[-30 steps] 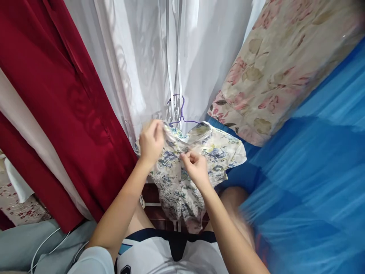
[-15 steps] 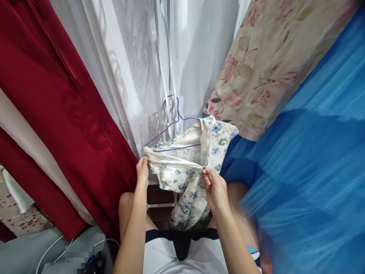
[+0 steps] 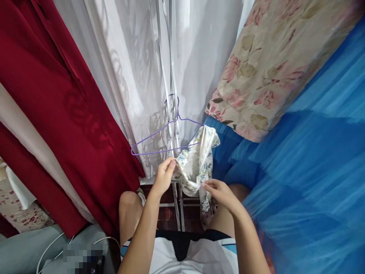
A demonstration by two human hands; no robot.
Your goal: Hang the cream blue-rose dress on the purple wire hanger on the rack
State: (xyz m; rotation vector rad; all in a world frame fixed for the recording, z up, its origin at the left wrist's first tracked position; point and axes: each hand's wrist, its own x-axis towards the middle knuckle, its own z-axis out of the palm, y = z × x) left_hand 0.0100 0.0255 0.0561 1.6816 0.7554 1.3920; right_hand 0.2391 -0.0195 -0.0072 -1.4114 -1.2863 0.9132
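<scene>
A purple wire hanger hangs by its hook at a white metal stand. One shoulder of a white blouse with blue flowers is over the hanger's right arm; the left arm of the hanger is bare. My left hand pinches the blouse's neckline edge, below the hanger's bottom bar. Close to the lower front of the blouse, my right hand has its thumb and fingertips closed on the fabric edge. The blouse's lower part hangs bunched between my knees.
Dark red cloth hangs on the left and white curtains behind. Beige floral fabric and blue tulle hang on the right. A grey surface at lower left carries white cables.
The blouse's left shoulder has come off the hanger's left arm. My left hand has moved right with that edge, toward my right hand, which has shifted slightly down.
</scene>
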